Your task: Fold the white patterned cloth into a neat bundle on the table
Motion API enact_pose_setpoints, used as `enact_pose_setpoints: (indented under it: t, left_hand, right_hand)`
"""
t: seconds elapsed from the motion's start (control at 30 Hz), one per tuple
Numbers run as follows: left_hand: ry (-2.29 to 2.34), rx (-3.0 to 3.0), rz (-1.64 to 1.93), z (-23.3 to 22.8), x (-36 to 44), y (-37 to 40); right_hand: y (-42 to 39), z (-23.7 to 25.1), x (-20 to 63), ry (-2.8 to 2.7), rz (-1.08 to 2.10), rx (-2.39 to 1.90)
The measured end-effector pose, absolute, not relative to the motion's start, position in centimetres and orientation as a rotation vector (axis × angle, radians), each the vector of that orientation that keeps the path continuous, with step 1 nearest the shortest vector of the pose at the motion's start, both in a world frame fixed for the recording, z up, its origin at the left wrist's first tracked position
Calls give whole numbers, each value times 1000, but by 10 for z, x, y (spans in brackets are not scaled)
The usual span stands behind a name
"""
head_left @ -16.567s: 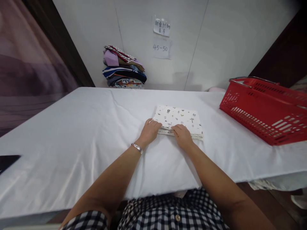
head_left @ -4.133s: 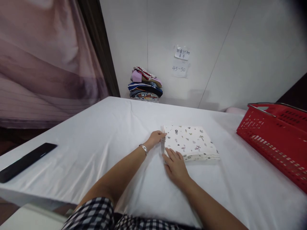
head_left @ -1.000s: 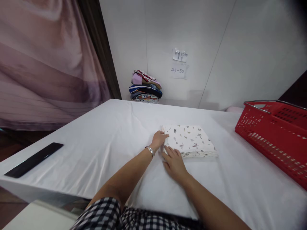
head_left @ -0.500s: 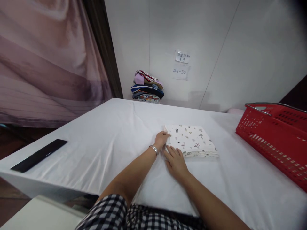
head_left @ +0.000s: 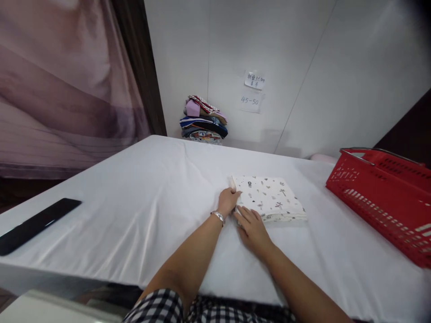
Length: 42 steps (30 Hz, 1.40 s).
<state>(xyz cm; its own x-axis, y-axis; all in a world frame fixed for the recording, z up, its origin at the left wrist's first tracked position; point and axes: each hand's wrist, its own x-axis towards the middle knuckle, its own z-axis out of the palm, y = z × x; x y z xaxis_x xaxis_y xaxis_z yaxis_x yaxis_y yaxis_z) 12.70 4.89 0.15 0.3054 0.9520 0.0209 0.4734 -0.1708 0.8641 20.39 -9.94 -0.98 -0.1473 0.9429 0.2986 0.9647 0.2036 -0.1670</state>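
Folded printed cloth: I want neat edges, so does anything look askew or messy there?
Nothing stands out. The folded printed cloth lies flat and squared on the white table, with the left hand and right hand at its near-left corner.

Folded cloth (head_left: 269, 198) on the surface (head_left: 134, 211) just beyond both hands' grip (fingers at its near-left corner), basket (head_left: 380, 197) far right, clothes pile (head_left: 204, 119) behind, flat bar (head_left: 35, 224) far left

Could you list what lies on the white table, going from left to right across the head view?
Black flat bar → left hand → right hand → folded printed cloth → red basket.
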Motion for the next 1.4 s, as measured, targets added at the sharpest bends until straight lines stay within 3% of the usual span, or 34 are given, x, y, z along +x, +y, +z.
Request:
enact_pose_setpoints:
  t: [0.27,0.47,0.67,1.03,1.4]
  left_hand:
    - [1257,1849,781,-2,126,45]
    - [1305,1874,784,1,126,40]
    - [1335,1941,749,0,126,36]
    - [1335,2091,705,-1,126,26]
    - [1135,2393,888,-1,112,19]
  right_hand:
    - [-90,13,221,-1792,258,-1722]
    - [-1,34,247,-1835,145,-1867]
    - [61,17,254,-2030,164,-2073]
    - [65,2,259,-2017,181,-2119]
    - [51,22,271,-2043,95,-2062]
